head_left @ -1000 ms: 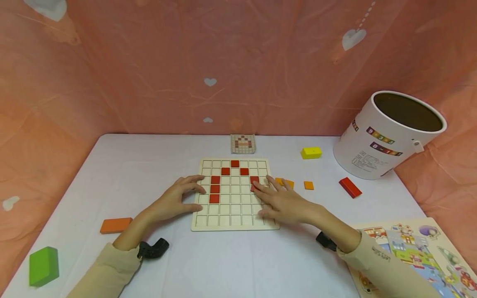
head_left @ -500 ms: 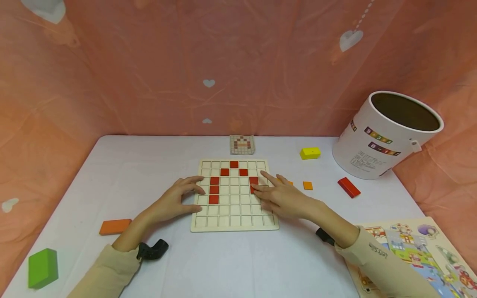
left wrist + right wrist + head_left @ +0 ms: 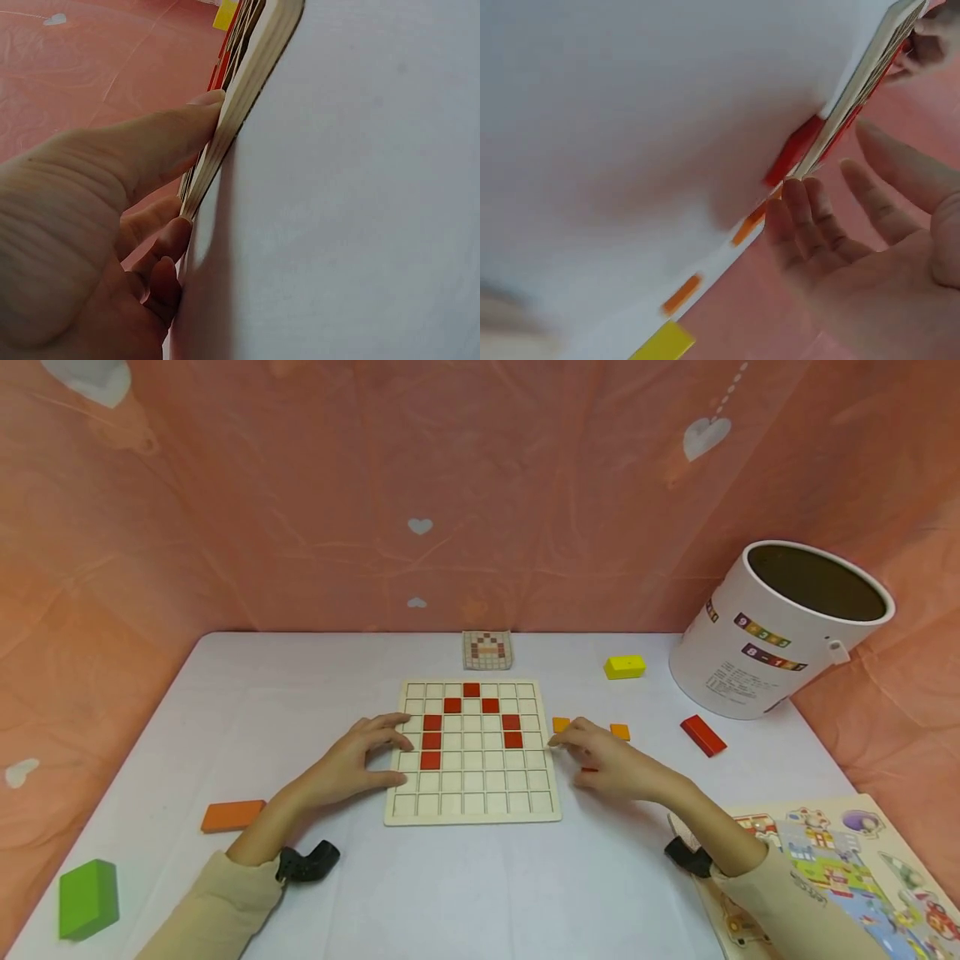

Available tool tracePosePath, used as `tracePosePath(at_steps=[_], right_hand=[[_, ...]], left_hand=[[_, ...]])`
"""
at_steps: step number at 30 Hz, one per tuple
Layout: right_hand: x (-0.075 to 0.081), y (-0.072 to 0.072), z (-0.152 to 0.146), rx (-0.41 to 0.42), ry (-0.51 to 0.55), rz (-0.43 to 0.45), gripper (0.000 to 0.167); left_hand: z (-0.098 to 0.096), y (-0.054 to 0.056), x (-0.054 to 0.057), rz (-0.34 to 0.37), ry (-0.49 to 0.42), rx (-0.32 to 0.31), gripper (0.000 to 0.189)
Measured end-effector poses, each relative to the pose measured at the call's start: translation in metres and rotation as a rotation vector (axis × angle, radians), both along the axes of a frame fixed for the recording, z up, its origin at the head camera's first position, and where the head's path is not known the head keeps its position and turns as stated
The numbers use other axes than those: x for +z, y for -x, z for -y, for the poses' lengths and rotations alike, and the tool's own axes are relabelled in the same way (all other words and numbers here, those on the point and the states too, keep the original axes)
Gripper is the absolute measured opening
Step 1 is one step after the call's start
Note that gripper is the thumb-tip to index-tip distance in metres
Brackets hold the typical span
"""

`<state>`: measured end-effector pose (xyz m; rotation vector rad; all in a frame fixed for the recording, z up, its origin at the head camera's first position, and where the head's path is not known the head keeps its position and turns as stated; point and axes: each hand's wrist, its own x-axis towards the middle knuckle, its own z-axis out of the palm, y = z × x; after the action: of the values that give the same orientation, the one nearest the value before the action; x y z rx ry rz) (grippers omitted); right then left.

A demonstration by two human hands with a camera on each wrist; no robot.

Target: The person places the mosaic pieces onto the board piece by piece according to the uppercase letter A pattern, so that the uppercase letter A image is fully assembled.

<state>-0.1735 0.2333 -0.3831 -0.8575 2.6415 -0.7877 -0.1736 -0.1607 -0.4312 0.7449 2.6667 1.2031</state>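
As the head view had it: the right hand (image 3: 609,764) had just come off the board (image 3: 474,781) to just beside its right edge, fingers bent, no grip that anyone could make out.
Right red column: two tiles (image 3: 512,740), now uncovered, versus three on the left (image 3: 431,741), so the sides didn't match; the pattern probably wasn't done.
Loose red piece: peeking out under the right hand (image 3: 590,769), likely the odd one out.
Orange tiles: one (image 3: 561,725) near the right fingertips, another (image 3: 619,732) past the knuckles.
Left hand: hadn't budged (image 3: 360,753), fingers spread wide, tips on the board's left edge, probably steadying it.
Left wrist view: thumb against the board's wooden side, other fingertips further along, nothing pinched.
Right wrist view: fingers loosely curved, thumb well apart, red piece by the board just past the fingertips; couldn't tell if they touched it.
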Motion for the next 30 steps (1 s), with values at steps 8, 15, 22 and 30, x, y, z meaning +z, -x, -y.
tracePosePath(at_steps=[8,15,22,30], right_hand=[[-0.005,-0.005,-0.019,-0.047,0.049,0.073,0.035],[-0.005,-0.005,-0.016,-0.018,0.02,0.045,0.031],[-0.001,0.006,-0.003,-0.012,0.097,0.056,0.018],[0.0,0.024,0.035,0.051,0.169,0.071,0.014]], left_hand=[[0.0,0.001,0.0,-0.008,0.011,0.006,0.033],[0.0,0.001,0.0,-0.011,0.004,0.003,0.034],[0.0,0.002,0.0,-0.012,0.006,0.007,0.034],[-0.001,0.0,0.001,-0.001,-0.004,0.012,0.034]])
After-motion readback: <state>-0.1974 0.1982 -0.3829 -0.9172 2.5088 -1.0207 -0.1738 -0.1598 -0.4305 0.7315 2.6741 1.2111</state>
